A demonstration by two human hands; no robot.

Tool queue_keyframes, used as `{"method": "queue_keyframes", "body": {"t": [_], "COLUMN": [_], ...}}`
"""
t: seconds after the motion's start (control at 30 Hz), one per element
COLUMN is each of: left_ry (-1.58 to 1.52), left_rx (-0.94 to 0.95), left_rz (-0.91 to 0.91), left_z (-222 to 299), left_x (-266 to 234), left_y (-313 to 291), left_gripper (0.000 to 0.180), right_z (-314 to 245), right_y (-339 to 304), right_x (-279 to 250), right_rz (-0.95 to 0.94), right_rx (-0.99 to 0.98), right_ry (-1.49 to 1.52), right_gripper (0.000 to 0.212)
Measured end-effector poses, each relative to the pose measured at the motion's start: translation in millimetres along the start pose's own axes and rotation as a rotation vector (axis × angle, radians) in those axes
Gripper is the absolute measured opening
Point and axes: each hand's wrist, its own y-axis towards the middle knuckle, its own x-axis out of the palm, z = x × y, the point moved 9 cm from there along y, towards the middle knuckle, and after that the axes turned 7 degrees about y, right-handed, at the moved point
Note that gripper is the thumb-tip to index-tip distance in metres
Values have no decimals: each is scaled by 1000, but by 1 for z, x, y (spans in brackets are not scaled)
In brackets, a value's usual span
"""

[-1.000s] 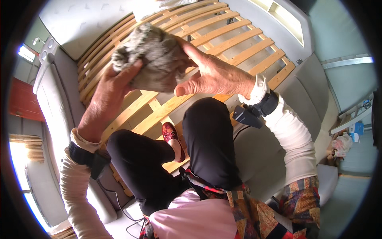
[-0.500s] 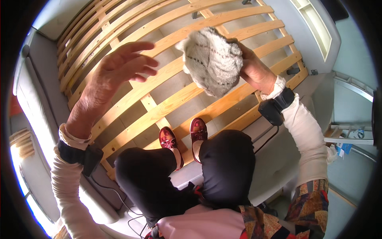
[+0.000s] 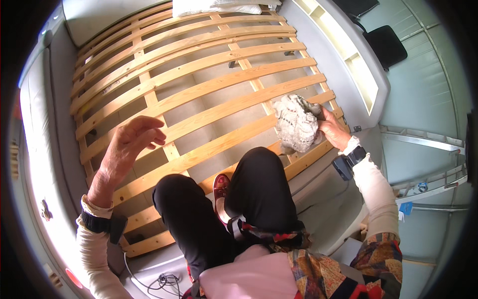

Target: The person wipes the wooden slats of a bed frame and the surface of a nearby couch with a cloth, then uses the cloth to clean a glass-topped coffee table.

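Observation:
A crumpled grey-white cloth (image 3: 296, 124) with small dark marks hangs from my right hand (image 3: 332, 128), whose fingers are closed on its right edge. It is held above the wooden slats (image 3: 204, 115) of a bed base, near their right side. My left hand (image 3: 128, 145) hovers over the slats on the left, its fingers loosely bent and apart, with nothing in them. A dark band with a black box is strapped on each wrist.
White pillows or folded bedding (image 3: 214, 7) lie at the far end. A grey side panel with a pale shelf recess (image 3: 343, 55) runs along the right. A metal ladder (image 3: 423, 142) lies beyond. Black cables (image 3: 167, 281) coil at the lower left. My legs and one red shoe (image 3: 220, 187) are by the near slats.
My right hand has carried the cloth to the right and lower in view. The left hand has lowered, its fingers more bent. The view has shifted, showing the bedding at the far end.

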Motion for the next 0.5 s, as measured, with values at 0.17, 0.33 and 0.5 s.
{"method": "queue_keyframes", "body": {"t": [0.17, 0.33, 0.5], "left_ry": [6, 53, 95], "left_rx": [11, 100, 129], "left_rz": [105, 146, 164], "left_z": [-44, -3, 21], "left_x": [2, 16, 32], "left_y": [-90, -109, -121], "left_gripper": [26, 24, 25], "right_z": [45, 38, 61], "right_y": [-54, -94, -101], "right_x": [22, -13, -56], "right_rz": [91, 157, 424], "right_rx": [-69, -193, -142], "right_ry": [-31, -61, -268], "right_gripper": [47, 53, 61]}}
